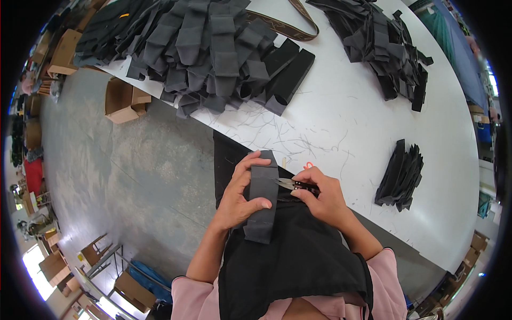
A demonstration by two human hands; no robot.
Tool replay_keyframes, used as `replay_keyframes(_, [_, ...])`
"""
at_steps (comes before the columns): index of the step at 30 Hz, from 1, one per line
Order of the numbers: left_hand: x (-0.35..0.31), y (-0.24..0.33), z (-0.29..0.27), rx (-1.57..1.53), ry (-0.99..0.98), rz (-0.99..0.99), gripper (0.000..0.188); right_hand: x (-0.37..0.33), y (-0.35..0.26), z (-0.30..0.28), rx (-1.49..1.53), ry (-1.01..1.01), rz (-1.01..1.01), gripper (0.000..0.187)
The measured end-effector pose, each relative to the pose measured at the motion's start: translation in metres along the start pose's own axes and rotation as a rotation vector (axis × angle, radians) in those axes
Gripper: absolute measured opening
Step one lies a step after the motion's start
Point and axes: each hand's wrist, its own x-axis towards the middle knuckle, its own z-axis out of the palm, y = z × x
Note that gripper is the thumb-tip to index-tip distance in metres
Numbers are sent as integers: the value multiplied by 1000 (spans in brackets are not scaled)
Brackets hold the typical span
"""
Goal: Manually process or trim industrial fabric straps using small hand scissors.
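Observation:
My left hand [233, 198] grips a dark grey fabric strip [262, 186], its thumb lying across the front and its fingers round the far edge. The strip stands lengthwise over my black apron [298, 250], by the table's near edge. In my right hand [329, 198] is a pair of thread snips [298, 184] with black handles. The snips' metal tips point left and meet the strip's right edge; whether they touch a thread there is too small to tell. A small orange-red loop [308, 165] shows just beyond my right fingers.
A big heap of dark strips [213, 53] covers the far left of the white table [330, 128]. Another heap [381, 48] lies far right, with a small bundle [400, 176] nearer. Cut threads [266, 124] litter the tabletop. A brown strap [298, 35] curves behind; a cardboard box [124, 102] sits left.

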Motion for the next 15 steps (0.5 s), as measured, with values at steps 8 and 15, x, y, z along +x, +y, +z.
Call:
replay_keyframes(8, [1, -3, -2, 174, -102, 64, 64, 14, -11, 5, -106, -137, -33, 18])
replay_keyframes(15, [-2, -4, -5, 184, -104, 56, 66, 9, -7, 0, -57, -116, 11, 20])
